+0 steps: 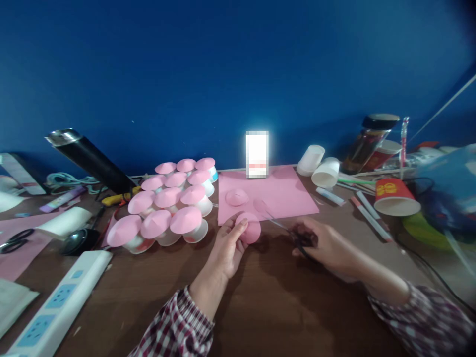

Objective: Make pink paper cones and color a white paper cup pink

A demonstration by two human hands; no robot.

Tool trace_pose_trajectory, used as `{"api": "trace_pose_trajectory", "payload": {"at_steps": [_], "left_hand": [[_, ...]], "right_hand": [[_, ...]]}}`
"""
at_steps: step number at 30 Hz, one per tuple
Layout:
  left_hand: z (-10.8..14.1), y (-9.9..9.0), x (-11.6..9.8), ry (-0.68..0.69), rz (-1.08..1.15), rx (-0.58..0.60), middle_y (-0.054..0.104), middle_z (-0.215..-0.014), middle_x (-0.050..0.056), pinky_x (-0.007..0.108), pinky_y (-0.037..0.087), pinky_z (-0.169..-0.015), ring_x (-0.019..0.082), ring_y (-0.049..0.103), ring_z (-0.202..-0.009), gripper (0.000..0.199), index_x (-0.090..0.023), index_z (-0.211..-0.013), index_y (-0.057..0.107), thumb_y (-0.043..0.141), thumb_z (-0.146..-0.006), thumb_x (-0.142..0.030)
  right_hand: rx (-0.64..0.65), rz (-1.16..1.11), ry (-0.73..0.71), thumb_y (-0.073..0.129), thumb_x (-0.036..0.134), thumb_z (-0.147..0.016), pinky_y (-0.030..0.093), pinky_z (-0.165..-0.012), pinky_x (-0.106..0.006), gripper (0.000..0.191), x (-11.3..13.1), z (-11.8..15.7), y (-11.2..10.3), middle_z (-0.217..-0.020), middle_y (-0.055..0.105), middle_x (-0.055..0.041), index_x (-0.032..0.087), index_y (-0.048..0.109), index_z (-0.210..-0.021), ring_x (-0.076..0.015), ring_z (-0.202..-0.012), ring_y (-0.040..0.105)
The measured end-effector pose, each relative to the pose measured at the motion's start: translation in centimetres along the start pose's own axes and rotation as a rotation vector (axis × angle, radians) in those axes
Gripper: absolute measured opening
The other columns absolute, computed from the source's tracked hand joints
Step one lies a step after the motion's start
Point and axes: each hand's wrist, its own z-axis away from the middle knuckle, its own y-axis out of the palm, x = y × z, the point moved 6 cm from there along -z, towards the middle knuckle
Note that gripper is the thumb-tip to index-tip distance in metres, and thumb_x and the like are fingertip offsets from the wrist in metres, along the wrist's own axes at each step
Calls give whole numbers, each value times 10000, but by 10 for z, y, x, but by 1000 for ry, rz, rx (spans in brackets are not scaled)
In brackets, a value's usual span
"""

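Between the thumb and fingers of my left hand is a round pink paper disc. My right hand grips the dark handles of a pair of scissors, whose blades point left toward the disc, apart from it. Just beyond the hands lies a pink paper sheet on the brown table. Another pink disc with a small line at its middle rests on that sheet. Left of my left hand, rows of paper cups wear shallow pink paper cones.
A power strip, a black bottle and a second pair of scissors lie at left. White cups, a red cup and a dark-lidded jar stand at right. Behind rises a blue wall.
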Motion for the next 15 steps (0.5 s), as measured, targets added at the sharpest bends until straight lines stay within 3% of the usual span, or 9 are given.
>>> {"api": "trace_pose_trajectory", "payload": {"at_steps": [3,6,10,15], "left_hand": [[-1,0,-1,9,12,2,655,-913,16,213,493,-713,107,615,-799,396,-172,-1011,605,771,-654,-215],[-1,-1,-2,17,37,-3,656,-885,4,190,485,-691,91,612,-772,366,-168,-985,611,770,-657,-196],[0,0,-3,16,91,4,664,-862,-14,168,481,-680,71,608,-750,284,-175,-950,629,749,-694,-201],[-1,-7,-3,11,189,-69,658,-828,-32,167,483,-647,65,603,-735,149,-177,-881,655,701,-742,-205]], "right_hand": [[-10,335,-39,701,246,-668,438,-638,-277,358,1,1,-19,-876,681,-28,205,581,-1002,-207,-760,625],[41,564,-38,646,214,-683,421,-634,-290,417,3,5,-24,-924,698,-49,215,573,-1094,-246,-797,645],[143,641,-127,604,181,-686,433,-690,-298,458,15,15,-12,-1003,680,-59,233,566,-1140,-248,-878,636],[163,702,-166,597,155,-726,451,-714,-302,549,17,27,0,-1084,641,-96,218,468,-1256,-245,-933,621]]}}
